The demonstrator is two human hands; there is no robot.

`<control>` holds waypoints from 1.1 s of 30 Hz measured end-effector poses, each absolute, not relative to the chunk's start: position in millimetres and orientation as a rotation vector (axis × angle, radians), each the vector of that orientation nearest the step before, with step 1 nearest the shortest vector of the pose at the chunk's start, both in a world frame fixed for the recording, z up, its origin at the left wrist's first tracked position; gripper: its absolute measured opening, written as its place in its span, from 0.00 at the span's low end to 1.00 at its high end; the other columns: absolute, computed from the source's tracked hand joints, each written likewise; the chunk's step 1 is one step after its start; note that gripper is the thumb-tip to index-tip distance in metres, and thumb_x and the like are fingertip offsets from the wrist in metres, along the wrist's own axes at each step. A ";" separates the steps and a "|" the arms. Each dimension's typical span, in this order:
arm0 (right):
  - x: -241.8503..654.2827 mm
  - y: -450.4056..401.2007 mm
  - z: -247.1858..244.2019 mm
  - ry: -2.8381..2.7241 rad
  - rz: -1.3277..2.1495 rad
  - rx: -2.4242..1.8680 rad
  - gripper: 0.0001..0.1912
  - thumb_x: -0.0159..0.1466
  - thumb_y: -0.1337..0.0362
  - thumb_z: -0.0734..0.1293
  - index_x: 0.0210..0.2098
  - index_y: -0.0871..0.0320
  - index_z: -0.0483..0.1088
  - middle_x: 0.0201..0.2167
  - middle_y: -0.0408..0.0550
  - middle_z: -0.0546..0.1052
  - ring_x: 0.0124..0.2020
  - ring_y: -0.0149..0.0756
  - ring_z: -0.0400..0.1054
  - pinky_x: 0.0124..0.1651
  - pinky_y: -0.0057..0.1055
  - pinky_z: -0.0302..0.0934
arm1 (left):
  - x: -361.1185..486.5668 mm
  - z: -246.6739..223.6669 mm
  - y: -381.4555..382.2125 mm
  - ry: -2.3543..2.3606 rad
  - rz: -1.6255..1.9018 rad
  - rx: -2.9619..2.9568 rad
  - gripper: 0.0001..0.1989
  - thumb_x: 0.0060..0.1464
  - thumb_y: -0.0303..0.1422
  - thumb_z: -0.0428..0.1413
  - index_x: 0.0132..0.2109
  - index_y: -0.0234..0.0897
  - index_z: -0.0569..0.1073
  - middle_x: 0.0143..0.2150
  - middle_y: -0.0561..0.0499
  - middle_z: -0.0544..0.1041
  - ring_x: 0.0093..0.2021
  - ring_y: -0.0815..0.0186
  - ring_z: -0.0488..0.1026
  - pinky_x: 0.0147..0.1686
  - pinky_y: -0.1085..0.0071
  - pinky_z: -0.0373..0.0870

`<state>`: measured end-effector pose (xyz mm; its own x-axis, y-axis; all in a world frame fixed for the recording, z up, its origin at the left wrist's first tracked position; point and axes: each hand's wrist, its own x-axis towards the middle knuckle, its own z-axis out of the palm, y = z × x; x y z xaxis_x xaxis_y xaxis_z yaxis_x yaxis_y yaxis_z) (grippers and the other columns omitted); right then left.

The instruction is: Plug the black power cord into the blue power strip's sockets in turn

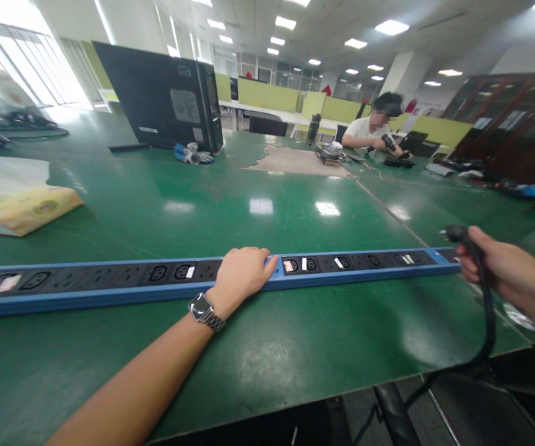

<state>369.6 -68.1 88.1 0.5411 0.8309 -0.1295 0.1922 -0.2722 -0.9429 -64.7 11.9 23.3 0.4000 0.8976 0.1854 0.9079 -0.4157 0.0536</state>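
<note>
A long blue power strip [123, 295] with black sockets lies across the green table, several sockets bearing small white or pink labels. My left hand [243, 272] is wrapped over the strip near its middle, fingers round the far edge, a watch on the wrist. At the right, above the strip's right end, my right hand [490, 263] grips a black plug [456, 233] whose metal pins point left. From the plug a thick black cable [488, 322] hangs down past the table's front edge.
A tissue packet [30, 207] is at the left. Farther back stand a black computer tower [169, 102], gloves [193, 153] and a dark bottle [313, 130]. Across the table a person [374, 127] handles a dark object. The green table's [267, 396] front edge runs below the strip.
</note>
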 end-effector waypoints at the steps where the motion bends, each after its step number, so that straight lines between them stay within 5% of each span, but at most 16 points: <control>1: 379.9 -68.0 89.4 -0.802 0.865 -1.801 0.20 0.64 0.46 0.62 0.30 0.57 0.62 0.13 0.38 0.61 0.13 0.27 0.55 0.17 0.25 0.52 | -64.7 23.3 12.2 -1.668 -0.284 -2.583 0.25 0.64 0.45 0.39 0.37 0.39 0.77 0.36 0.46 0.80 0.37 0.57 0.77 0.34 0.65 0.66; 8: 419.0 -52.6 56.2 -0.703 0.851 -2.174 0.20 0.67 0.46 0.57 0.29 0.55 0.58 0.11 0.31 0.48 0.10 0.22 0.40 0.16 0.22 0.33 | -65.0 22.9 13.4 -1.661 -0.300 -2.597 0.25 0.64 0.45 0.39 0.37 0.39 0.77 0.36 0.45 0.81 0.37 0.56 0.77 0.35 0.65 0.66; 15: 432.7 -42.1 43.2 -0.945 0.586 -2.445 0.22 0.67 0.46 0.53 0.28 0.56 0.61 0.11 0.36 0.54 0.11 0.27 0.46 0.17 0.26 0.38 | -65.5 22.4 12.8 -1.656 -0.301 -2.599 0.24 0.65 0.45 0.39 0.36 0.39 0.76 0.36 0.46 0.80 0.37 0.57 0.77 0.34 0.66 0.66; 22: 443.5 -24.4 50.5 -1.420 0.304 -2.664 0.27 0.64 0.47 0.53 0.20 0.58 0.66 0.16 0.50 0.69 0.21 0.40 0.64 0.28 0.33 0.56 | -64.9 22.5 13.5 -1.659 -0.281 -2.603 0.24 0.65 0.46 0.39 0.37 0.40 0.76 0.37 0.46 0.80 0.37 0.57 0.77 0.34 0.66 0.66; 33: 432.5 -24.4 61.6 -1.494 0.283 -2.716 0.29 0.67 0.48 0.52 0.21 0.58 0.70 0.21 0.51 0.73 0.30 0.45 0.70 0.38 0.33 0.59 | -65.5 23.2 13.6 -1.673 -0.261 -2.606 0.25 0.65 0.46 0.39 0.38 0.39 0.76 0.37 0.46 0.80 0.38 0.58 0.77 0.35 0.67 0.66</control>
